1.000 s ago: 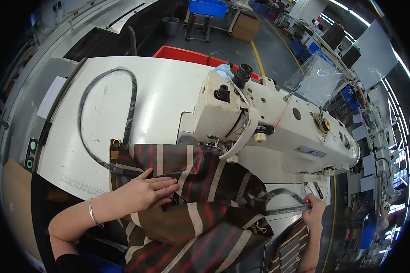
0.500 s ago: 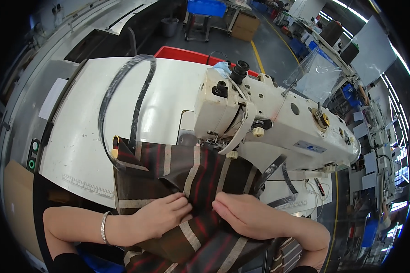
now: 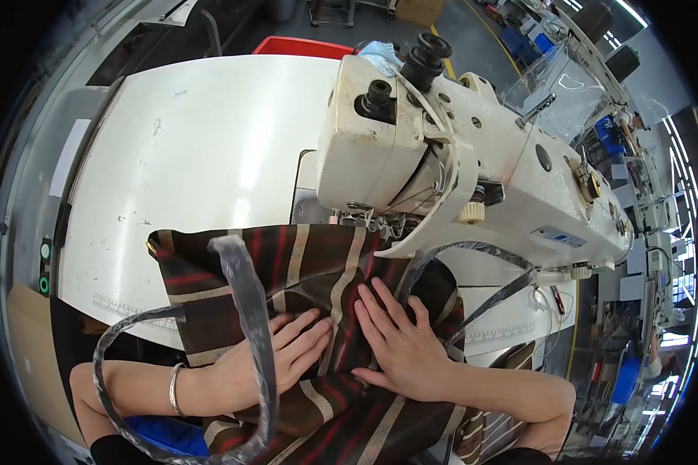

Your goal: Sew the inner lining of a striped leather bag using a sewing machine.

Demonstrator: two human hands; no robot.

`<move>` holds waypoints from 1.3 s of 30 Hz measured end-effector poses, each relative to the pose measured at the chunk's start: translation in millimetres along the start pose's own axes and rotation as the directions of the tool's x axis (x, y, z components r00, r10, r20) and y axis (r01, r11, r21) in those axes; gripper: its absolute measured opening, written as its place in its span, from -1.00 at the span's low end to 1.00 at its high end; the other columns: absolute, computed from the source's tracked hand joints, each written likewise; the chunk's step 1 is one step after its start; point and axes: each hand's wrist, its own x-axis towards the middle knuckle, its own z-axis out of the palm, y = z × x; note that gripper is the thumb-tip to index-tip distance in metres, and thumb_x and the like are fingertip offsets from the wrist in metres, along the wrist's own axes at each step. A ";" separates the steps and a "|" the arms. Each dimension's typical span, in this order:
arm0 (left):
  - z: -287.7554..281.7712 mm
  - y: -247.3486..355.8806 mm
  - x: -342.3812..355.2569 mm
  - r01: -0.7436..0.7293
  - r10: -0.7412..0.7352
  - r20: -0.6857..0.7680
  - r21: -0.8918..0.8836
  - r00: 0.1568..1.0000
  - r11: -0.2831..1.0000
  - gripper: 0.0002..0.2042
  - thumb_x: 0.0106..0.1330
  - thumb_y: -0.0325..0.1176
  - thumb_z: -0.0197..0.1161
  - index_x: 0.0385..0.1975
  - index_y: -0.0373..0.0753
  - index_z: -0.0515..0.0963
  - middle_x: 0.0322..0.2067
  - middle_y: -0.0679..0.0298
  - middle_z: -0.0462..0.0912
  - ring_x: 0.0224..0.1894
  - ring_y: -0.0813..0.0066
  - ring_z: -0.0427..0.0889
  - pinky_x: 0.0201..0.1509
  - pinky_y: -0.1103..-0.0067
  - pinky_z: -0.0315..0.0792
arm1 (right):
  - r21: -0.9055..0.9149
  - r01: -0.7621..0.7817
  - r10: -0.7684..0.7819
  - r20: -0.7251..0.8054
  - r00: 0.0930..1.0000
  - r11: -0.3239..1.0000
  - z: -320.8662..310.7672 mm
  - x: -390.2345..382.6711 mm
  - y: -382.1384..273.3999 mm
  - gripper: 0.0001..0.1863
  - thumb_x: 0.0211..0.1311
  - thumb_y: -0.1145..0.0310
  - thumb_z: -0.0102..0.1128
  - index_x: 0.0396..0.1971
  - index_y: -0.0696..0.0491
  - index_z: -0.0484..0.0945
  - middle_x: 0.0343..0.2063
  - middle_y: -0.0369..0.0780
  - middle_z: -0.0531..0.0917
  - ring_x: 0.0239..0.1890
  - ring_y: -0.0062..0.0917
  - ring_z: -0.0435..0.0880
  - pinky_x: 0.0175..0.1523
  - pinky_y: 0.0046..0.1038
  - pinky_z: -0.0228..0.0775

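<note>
Brown fabric (image 3: 324, 277), stripes (image 3: 354, 248) toward sewing machine (image 3: 512, 167)

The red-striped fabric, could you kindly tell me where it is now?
In the head view, the fabric is at lower centre, under the left hand and right hand, by the sewing machine.

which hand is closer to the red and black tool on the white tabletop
Right. The right hand lies spread on the striped fabric, left of the red and black tool; the left hand rests on that fabric too, farther left.
</note>
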 end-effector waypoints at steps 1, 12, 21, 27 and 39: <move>2.3 -2.0 0.2 -0.012 0.012 0.010 -0.002 1.000 1.000 -0.58 0.08 -0.38 0.13 -0.02 -0.35 0.49 0.10 0.08 0.47 0.23 0.21 0.41 0.19 0.44 0.39 | -0.019 0.005 -0.005 0.008 1.000 1.000 3.7 0.4 0.5 -0.16 0.12 -0.01 0.24 0.22 0.34 0.28 0.33 0.08 0.19 0.42 -0.18 0.08 0.31 -0.10 0.04; -2.1 -20.3 1.9 -0.170 0.128 -0.255 -0.150 0.958 0.974 -0.83 -0.06 -0.42 0.24 -0.43 -0.23 0.49 -0.41 0.31 0.51 -0.38 0.43 0.60 -0.49 0.61 0.53 | -0.276 0.261 -0.300 -0.109 0.948 0.925 8.1 2.5 12.8 -0.57 0.21 0.20 0.18 -0.15 0.31 0.56 -0.03 0.06 0.59 0.15 -0.22 0.51 0.39 0.01 0.09; -33.6 -55.5 -15.2 -0.044 0.031 -0.042 -0.348 0.999 0.936 -0.81 0.06 -0.47 0.22 -0.30 -0.21 0.49 -0.37 0.30 0.51 -0.28 0.38 0.62 -0.39 0.51 0.52 | -0.184 0.429 -0.447 -0.071 0.891 0.884 -11.0 52.3 26.4 -0.61 0.30 0.10 0.11 -0.25 0.20 0.58 -0.07 -0.07 0.65 0.04 -0.33 0.61 0.25 -0.14 0.29; -64.8 -66.4 17.2 0.346 -0.024 0.557 -0.481 0.830 0.806 -0.70 0.23 -0.39 0.19 -0.03 -0.25 0.48 -0.16 0.10 0.57 -0.15 0.18 0.61 -0.12 0.33 0.54 | -0.103 0.360 -0.370 -0.098 0.924 0.927 15.3 61.7 26.1 -0.46 0.42 -0.03 -0.17 0.06 0.08 0.56 0.13 -0.22 0.55 0.27 -0.31 0.39 0.30 -0.11 0.08; 72.9 -36.5 8.0 0.005 0.020 -0.097 0.250 0.995 0.968 -0.31 0.26 0.14 0.13 0.33 -0.08 0.25 0.38 0.18 0.18 0.41 0.06 0.15 0.44 0.20 0.08 | 0.432 -0.099 0.263 -0.341 0.902 0.897 5.2 27.9 29.6 -0.53 0.20 0.35 0.22 0.08 0.19 0.39 -0.07 0.04 0.48 0.02 -0.11 0.46 0.09 -0.09 0.28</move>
